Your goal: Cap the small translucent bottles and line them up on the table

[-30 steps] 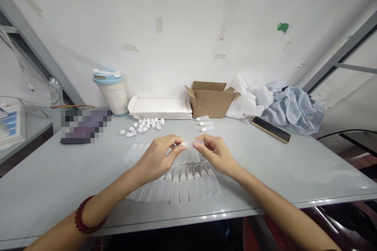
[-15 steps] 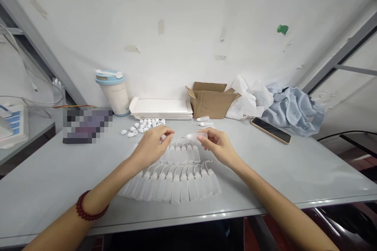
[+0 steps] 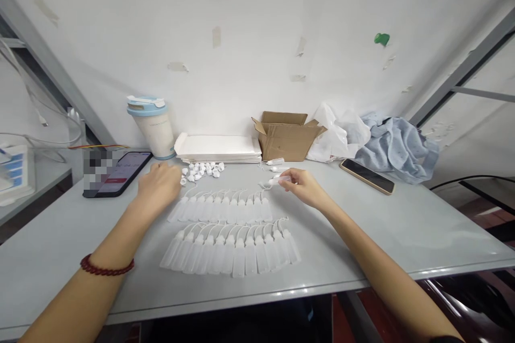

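My right hand pinches a small translucent plastic bottle, its white top and thin cord pointing left over the table. At the left edge of a pile of small white caps, my left hand is closed with its knuckles up; its fingertips are hidden, so whatever it may hold does not show. Between my forearms lie two rows of similar bottles with white cords, an upper row and a longer lower row. Two more bottles lie behind my right hand.
Along the wall stand a tumbler, a stack of white flat boxes, an open cardboard box, a white plastic bag and blue cloth. One phone lies at right, another phone at left.
My left hand has moved left, away from the bottle, to the caps' left edge. My right hand still holds the bottle, a little further right and lower-tipped cord now showing.
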`<state>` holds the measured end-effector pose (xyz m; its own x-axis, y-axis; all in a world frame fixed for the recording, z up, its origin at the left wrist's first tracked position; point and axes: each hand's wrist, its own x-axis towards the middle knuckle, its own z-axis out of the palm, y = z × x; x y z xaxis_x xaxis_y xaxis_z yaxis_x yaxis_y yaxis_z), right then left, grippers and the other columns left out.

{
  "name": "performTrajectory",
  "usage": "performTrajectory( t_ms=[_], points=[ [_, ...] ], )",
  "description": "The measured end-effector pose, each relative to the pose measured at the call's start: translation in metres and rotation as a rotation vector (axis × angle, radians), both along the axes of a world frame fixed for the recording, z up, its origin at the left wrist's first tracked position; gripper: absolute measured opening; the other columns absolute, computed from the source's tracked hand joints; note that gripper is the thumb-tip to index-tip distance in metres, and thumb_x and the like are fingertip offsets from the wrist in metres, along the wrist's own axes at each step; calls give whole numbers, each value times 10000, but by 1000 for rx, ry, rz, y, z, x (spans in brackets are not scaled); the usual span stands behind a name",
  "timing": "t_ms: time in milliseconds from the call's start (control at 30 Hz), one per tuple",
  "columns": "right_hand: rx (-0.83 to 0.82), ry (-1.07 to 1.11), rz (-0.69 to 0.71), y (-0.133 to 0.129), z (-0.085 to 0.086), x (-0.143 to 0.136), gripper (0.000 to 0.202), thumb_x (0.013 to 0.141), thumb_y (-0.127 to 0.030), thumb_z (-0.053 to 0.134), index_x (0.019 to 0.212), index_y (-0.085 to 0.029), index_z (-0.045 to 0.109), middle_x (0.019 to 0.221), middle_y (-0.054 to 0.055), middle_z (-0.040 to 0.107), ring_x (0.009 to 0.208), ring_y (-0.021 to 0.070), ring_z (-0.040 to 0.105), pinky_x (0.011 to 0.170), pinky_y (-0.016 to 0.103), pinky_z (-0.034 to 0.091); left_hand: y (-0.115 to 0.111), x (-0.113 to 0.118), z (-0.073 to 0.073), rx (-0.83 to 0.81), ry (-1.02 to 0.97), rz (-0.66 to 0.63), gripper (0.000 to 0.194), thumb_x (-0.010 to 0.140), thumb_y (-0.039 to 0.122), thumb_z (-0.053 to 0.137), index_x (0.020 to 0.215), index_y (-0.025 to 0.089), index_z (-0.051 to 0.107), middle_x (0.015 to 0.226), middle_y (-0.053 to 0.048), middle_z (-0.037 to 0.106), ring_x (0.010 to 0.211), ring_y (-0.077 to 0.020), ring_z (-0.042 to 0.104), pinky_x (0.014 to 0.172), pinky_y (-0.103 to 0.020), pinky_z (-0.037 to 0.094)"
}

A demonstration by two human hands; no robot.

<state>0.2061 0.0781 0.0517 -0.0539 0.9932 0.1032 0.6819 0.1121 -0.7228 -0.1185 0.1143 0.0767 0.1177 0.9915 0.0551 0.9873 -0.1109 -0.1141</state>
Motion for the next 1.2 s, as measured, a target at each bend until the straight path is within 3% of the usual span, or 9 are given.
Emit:
performTrajectory(
  t_ms=[133, 267, 600, 767, 1000, 1200],
  points=[
    [-10, -117, -19, 6, -3, 4, 218, 818, -287, 526, 909, -125, 639, 681, 30, 632, 632, 163, 574, 575, 254, 405, 6, -9, -2, -73, -6, 58, 161, 709, 50, 421, 691, 136, 556, 850, -188, 617, 836, -341, 591, 583, -351, 417],
    [14, -181, -42, 11, -9, 7, 168, 791, -235, 573, 907, -129, 632, 810, 66, 671, 705, 180, 591, 610, 257, 413, 8, -12, -1, -124, -26, 44, 139, 705, 62, 429, 622, 162, 479, 763, -131, 602, 731, -283, 601, 532, -297, 371],
    [132, -297, -51, 22, -34, 9, 156, 835, -229, 584, 952, -130, 612, 945, 95, 666, 738, 173, 591, 682, 269, 429, 14, -17, -7, -94, -43, -2, 231, 644, 65, 475, 501, 190, 343, 499, -23, 451, 575, -196, 518, 505, -263, 279],
    [202, -358, -50, 25, -43, 6, 164, 848, -230, 564, 982, -147, 609, 1044, 103, 618, 722, 167, 592, 703, 279, 433, 17, -21, -10, -70, -37, -32, 222, 647, 57, 463, 496, 184, 362, 522, -37, 489, 598, -198, 535, 512, -266, 273],
    [240, -436, -65, 14, -33, 2, 230, 836, -223, 558, 1054, -151, 578, 1110, 128, 584, 853, 226, 600, 672, 294, 430, 16, -22, -12, -52, -12, 5, 160, 681, 59, 462, 562, 164, 479, 623, -78, 590, 641, -214, 577, 521, -262, 308],
    [200, -321, 78, -1, -16, -10, 54, 814, -219, 541, 813, -168, 559, 855, 50, 617, 655, 146, 541, 603, 259, 392, 11, -12, -1, 49, -46, 64, 223, 787, 130, 390, 822, 81, 606, 871, -213, 642, 814, -324, 623, 603, -329, 404]
  ],
)
